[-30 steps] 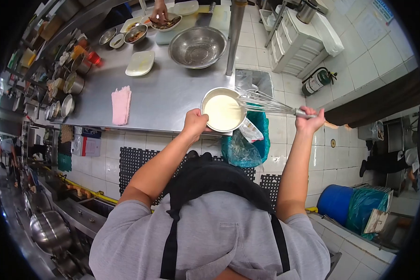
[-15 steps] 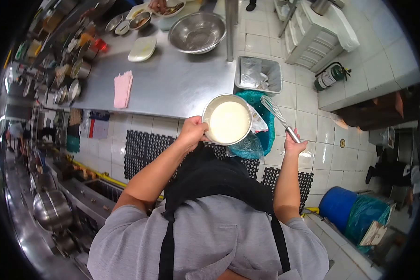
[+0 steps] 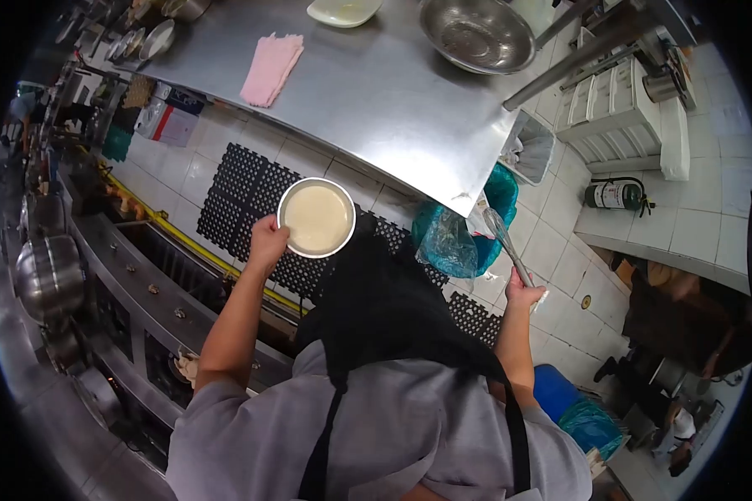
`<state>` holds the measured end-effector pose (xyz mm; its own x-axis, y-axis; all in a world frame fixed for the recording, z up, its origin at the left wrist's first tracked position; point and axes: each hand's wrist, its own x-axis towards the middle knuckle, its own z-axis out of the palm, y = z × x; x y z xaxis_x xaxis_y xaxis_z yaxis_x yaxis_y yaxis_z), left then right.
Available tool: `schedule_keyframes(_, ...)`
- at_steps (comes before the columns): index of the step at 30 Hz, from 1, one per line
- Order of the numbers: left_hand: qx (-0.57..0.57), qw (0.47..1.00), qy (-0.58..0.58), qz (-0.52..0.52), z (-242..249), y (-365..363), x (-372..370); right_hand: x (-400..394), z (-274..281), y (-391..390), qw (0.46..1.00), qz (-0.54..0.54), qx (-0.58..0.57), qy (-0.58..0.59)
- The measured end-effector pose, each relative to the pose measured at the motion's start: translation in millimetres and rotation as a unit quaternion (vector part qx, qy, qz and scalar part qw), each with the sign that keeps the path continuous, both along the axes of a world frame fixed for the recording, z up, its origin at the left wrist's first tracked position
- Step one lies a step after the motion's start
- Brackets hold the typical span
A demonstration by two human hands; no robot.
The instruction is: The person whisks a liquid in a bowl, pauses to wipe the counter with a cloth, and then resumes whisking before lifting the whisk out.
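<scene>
My left hand (image 3: 269,244) is closed on the near-left side of a round metal pot (image 3: 353,219), whose handle, if any, is hidden by the fingers. Pale cream-coloured liquid (image 3: 317,219) fills much of it, and it is held over the black floor mat. Off to the right, my right hand (image 3: 524,292) grips the handle of a metal wire whisk (image 3: 507,242). The whisk's wires point up and away from me, over a bin (image 3: 503,190) lined with a teal bag. Clear plastic (image 3: 449,244) hangs at the bin's near side.
A steel table (image 3: 368,108) runs ahead, bearing a folded pink cloth (image 3: 272,70), a white dish (image 3: 343,10) and a large metal bowl (image 3: 478,35). Stove equipment (image 3: 154,292) lines my left. A fire extinguisher (image 3: 618,195) and a blue barrel (image 3: 557,391) stand right.
My body and view have turned left. The pot has moved left, away from the bin and table corner, toward the stove side. The whisk stays in my right hand, beside the bin.
</scene>
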<state>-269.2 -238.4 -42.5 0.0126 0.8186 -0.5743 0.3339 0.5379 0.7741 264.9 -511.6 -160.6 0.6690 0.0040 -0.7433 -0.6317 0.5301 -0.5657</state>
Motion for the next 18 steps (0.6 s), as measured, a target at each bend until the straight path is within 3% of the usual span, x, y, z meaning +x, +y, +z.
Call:
schedule_keyframes(3, 0.028, 0.999, -0.015, -0.007, -61.9, 25.3, -1.7, -2.6, 9.9, -4.9, 1.0, 0.002, 0.017, -0.019)
schedule_keyframes(6, 0.077, 0.997, -0.004, -0.006, -185.3, 48.5, 4.7, -24.3, 46.7, -0.4, 0.997, 0.033, 0.031, -0.069)
schedule_keyframes(8, 0.029, 0.999, -0.032, -0.005, -175.9, 64.8, 35.0, -23.1, 56.2, -10.5, 0.997, 0.048, 0.0, -0.064)
schedule_keyframes(10, 0.015, 0.998, -0.062, 0.019, -213.3, 80.1, 65.3, -13.9, 51.2, -29.3, 0.994, 0.059, -0.017, -0.089)
schedule_keyframes(14, 0.014, 0.993, -0.111, 0.026, -226.8, 103.5, 118.0, -30.0, 70.1, -33.3, 0.989, 0.066, -0.042, -0.127)
schedule_keyframes(15, 0.003, 0.993, -0.115, 0.03, -226.7, 109.6, 129.6, -39.6, 82.6, -21.5, 0.997, -0.005, -0.042, -0.07)
schedule_keyframes(18, -0.027, 0.991, -0.131, 0.005, -262.0, 123.7, 166.2, -55.3, 84.0, -25.1, 0.996, -0.001, -0.047, -0.08)
